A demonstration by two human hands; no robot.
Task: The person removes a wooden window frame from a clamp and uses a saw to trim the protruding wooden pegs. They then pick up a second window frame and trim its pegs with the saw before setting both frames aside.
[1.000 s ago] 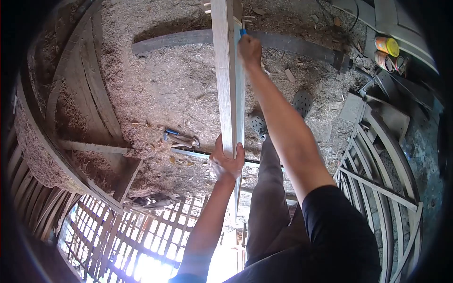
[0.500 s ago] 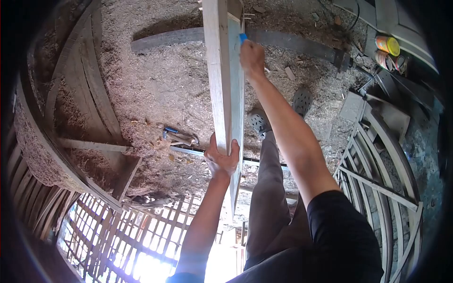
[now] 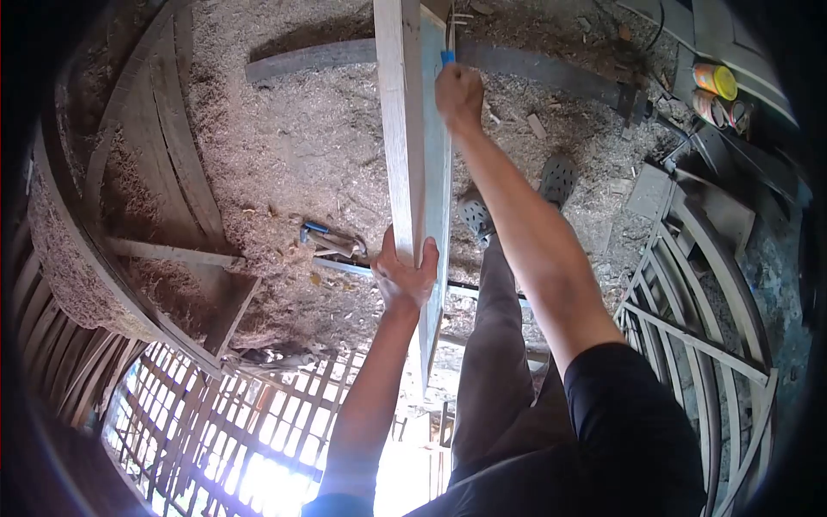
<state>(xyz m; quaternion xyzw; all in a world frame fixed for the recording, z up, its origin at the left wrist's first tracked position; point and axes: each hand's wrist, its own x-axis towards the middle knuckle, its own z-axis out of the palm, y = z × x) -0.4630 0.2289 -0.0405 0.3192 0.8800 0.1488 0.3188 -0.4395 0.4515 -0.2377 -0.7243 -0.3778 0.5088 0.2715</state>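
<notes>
A long pale wooden beam [image 3: 396, 129] stands on edge in front of me, with a grey-blue panel [image 3: 434, 164] along its right side. My left hand [image 3: 403, 277] clasps the lower part of the beam, thumb on the panel side. Higher up, my right hand [image 3: 460, 96] is closed in a fist around a small blue tool [image 3: 447, 57], right at the panel's right edge. Only the tool's blue end shows above the fist; its kind cannot be told.
Wood shavings cover the floor [image 3: 293, 146]. A blue-handled tool [image 3: 316, 227] lies left of the beam, near a metal bar [image 3: 343, 266]. A curved plank [image 3: 551, 72] crosses behind. Slatted curved frames [image 3: 702, 345] stand at right, cans [image 3: 715, 81] above them. My shoes [image 3: 558, 179] are below.
The whole view has shifted slightly. My right fist has moved a little left toward the panel, and less of the blue tool shows. My left hand keeps its hold on the beam.
</notes>
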